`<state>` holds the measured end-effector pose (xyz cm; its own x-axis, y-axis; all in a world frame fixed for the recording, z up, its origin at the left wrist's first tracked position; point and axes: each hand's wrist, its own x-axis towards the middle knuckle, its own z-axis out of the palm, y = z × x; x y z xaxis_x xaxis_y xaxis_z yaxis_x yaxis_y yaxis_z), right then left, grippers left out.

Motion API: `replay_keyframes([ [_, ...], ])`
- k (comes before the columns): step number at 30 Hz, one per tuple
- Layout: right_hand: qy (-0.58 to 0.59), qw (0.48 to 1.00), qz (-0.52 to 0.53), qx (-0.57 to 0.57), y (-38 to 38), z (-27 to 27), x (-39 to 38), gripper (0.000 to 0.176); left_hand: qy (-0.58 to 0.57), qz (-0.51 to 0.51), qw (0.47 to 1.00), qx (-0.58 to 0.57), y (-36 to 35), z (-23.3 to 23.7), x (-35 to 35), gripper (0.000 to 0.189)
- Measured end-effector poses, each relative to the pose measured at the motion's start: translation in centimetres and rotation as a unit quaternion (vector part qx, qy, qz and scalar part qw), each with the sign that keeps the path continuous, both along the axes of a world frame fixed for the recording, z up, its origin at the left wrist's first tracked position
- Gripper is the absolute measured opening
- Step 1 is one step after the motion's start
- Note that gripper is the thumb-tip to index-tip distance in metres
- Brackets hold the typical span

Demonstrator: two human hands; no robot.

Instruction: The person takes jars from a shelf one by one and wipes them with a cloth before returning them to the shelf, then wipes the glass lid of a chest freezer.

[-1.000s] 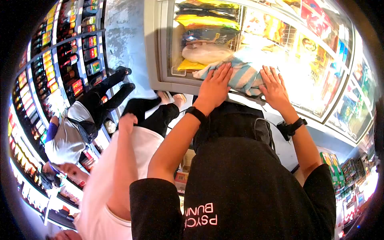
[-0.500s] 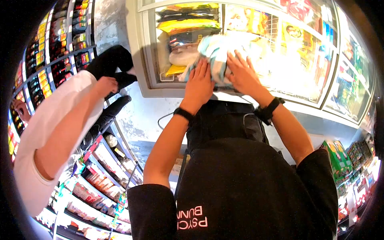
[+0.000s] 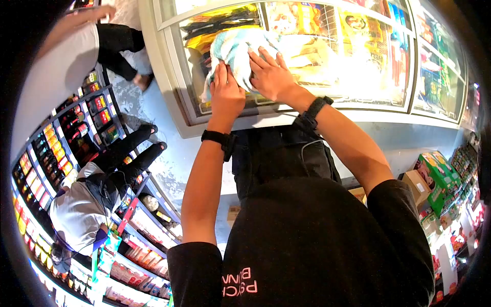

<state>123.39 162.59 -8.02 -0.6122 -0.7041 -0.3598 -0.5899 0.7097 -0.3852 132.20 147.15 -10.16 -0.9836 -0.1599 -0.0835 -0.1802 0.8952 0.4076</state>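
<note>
A blue and white cloth (image 3: 238,45) lies bunched on the glass top of a chest freezer (image 3: 176,110). My left hand (image 3: 226,94) presses on the cloth's near left part, its fingers stretched forward. On the cloth's right part lies my right hand (image 3: 272,77), palm down with its fingers spread. Both hands rest on the cloth without gripping round it. Yellow packages (image 3: 368,46) show through the glass beyond and to the right of the hands. Strong glare hides part of the glass right of the cloth.
One person (image 3: 61,66) in a light top stands at the upper left, beside the freezer. Another person (image 3: 82,210) is at the lower left by shelves of packaged goods (image 3: 146,256). A green box (image 3: 434,179) and cardboard boxes (image 3: 417,187) are at the right.
Both hands and the cloth have shifted left across the glass. The nearby person on the left has moved toward the top left, and a second person now shows below.
</note>
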Motion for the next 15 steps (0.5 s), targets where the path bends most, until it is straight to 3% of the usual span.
replay_keyframes([
  [2, 0.013, 1.0, 0.024, -0.004, 0.7, 0.1, 1.3, 0.062, 0.029, -0.061, 0.997, -0.026, -0.8, -0.5, 1.9, 0.058],
  [3, -0.008, 0.999, 0.03, -0.01, 1.1, 0.7, 2.2, 0.06, -0.027, -0.078, 0.997, -0.011, -0.9, 0.8, 2.8, 0.059],
  [8, -0.065, 0.997, 0.039, -0.001, 0.4, 2.2, 7.0, 0.056, -0.058, -0.119, 0.991, 0.035, -3.6, 2.3, 9.3, 0.062],
  [13, -0.036, 0.998, 0.055, -0.006, -7.9, 1.2, 5.7, 0.063, -0.049, -0.011, 0.998, 0.045, -8.5, 0.9, 8.5, 0.06],
  [15, -0.022, 0.998, 0.055, -0.003, -11.9, 0.0, 4.1, 0.066, 0.014, 0.021, 0.999, 0.044, -10.6, -0.7, 7.1, 0.069],
])
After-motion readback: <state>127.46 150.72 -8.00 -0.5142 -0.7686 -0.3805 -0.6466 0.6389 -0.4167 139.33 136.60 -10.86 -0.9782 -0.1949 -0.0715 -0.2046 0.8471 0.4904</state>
